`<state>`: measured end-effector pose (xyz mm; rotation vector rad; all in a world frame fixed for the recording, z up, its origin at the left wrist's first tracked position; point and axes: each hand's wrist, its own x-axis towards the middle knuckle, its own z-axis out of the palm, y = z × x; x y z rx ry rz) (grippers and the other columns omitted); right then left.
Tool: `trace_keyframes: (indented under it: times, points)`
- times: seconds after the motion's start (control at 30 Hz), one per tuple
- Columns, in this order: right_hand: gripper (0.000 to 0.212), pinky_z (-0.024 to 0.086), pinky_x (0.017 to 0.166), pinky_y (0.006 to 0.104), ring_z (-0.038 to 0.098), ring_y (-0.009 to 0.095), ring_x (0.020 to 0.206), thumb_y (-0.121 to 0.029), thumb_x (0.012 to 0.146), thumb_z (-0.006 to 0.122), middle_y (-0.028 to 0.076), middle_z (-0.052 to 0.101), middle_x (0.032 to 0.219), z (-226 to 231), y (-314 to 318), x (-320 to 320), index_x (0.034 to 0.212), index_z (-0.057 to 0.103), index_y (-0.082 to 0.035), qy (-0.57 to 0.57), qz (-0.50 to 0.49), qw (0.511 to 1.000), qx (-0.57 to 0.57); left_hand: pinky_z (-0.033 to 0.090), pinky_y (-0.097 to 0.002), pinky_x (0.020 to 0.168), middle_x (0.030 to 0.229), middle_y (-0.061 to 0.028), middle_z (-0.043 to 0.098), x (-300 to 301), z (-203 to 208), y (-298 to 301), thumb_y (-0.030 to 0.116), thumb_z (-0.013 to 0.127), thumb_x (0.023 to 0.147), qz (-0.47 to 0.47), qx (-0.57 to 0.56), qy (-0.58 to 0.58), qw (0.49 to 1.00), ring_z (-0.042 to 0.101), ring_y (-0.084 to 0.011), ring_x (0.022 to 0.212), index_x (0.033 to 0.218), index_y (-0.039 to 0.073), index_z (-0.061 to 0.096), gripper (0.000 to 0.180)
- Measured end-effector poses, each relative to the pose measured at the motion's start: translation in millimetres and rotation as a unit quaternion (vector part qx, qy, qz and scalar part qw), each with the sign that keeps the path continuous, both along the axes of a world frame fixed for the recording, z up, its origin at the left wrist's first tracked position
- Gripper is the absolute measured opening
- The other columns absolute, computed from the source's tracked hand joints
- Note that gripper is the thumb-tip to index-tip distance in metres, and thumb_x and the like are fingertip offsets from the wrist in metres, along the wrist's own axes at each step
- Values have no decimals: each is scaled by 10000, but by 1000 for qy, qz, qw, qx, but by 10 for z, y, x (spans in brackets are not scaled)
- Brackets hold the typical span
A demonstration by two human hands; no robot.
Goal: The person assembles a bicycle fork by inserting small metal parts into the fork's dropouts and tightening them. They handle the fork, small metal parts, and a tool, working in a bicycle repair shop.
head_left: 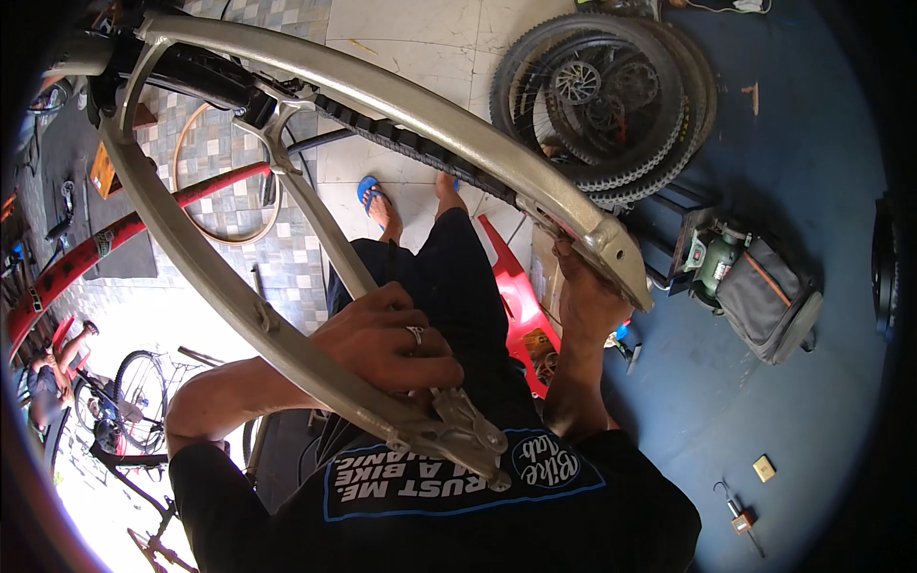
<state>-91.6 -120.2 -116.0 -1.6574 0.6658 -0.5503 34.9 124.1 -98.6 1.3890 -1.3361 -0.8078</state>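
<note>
Swingarm [382,81], pale and metallic, slants across the head view, its left beam [239,301] reaching over the black shirt [439,540]. Well apart, the left hand [392,344] curls by that beam, exact grip hidden; the right hand [585,296] clasps the right beam [525,172].

And it's the floor [401,38] doing the carrying here, plain pale tiles up top, giving way to a checkered patch [296,263] of small tiles on the left! Down on that patch, a slim tan ring [178,172], lying flat! Over to the right, bicycle wheels [577,83] overlap at the pale tiles' edge, flat or leaning, hard to call! Blue sandals [367,187] on the pale stretch, a red plastic chair [516,306] standing close by
</note>
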Motion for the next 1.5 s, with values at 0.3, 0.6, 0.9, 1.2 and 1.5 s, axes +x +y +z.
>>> trace_keyframes:
  times: [0.3,0.6,0.9,1.2,1.5]
  points:
    - [556,613,861,370,702,239,946,95,738,859,141,689,1073,2,-121,0,1226,591,80,-19,63,994,-88,462,-407,874,1021,-20,751,4,-41,8,213,773,834,-20,0,12,1000,718,-214,892,1040,168,709,220]
    - [283,564,897,354,694,239,995,41,828,792,189,701,1092,-36,18,-19,1075,654,50,-5,6,1000,-22,421,-407,867,936,-19,694,36,-74,-40,195,714,826,-37,-40,11,998,668,-217,843,1079,151,655,264]
    - [273,574,879,358,707,251,980,26,828,798,212,724,1069,79,-17,24,1046,634,24,-19,13,1000,10,416,-403,846,914,-14,673,33,-27,-22,235,736,814,-32,-39,19,999,661,-216,846,1097,161,658,303]
    - [318,584,859,360,715,243,965,65,819,788,215,731,1059,89,4,28,1062,593,4,-53,1,997,53,408,-397,827,856,13,624,-30,-22,-2,249,731,817,-2,-48,-20,999,644,-190,806,1047,192,628,258]
    - [348,574,869,364,700,234,942,75,791,794,176,699,1044,85,39,20,1088,620,21,-27,-23,999,-6,409,-394,855,884,11,637,-6,-42,-17,257,724,820,-16,-44,-20,999,651,-188,825,1068,203,622,273]
